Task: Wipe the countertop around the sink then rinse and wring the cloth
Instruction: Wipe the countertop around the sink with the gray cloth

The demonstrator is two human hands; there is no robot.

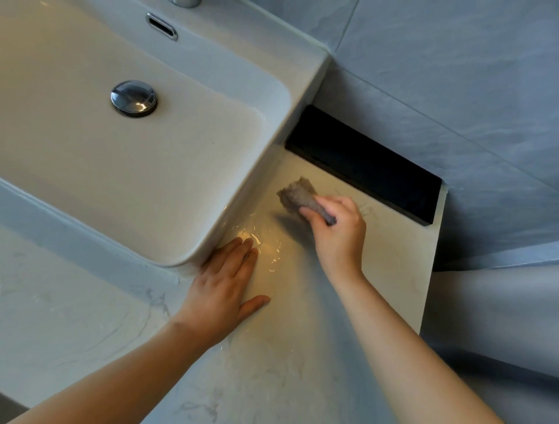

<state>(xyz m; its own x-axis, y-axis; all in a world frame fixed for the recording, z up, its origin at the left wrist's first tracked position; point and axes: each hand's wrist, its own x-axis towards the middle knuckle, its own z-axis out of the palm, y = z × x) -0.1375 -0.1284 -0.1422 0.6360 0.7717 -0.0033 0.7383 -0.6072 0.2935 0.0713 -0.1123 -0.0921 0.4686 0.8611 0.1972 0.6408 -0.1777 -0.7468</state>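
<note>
Overhead, right hand [338,233] fingers gripping grey cloth [298,195], left hand [220,290] fingers together, flat on countertop [272,363] beside sink [302,75].

tap [185,3]: cut by top edge | sink [302,78]: left part out of frame | cloth [298,195]: blurred, near end hidden in right hand [338,230] | black slab [363,163]: cannot tell what it is

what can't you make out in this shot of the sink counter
Head view only.
Tap: top edge cuts off all but its base.
Cloth: blurred; the right hand covers its near end.
Counter under the left hand: hidden by the palm.
Black block by the wall: too dark to identify.
</note>
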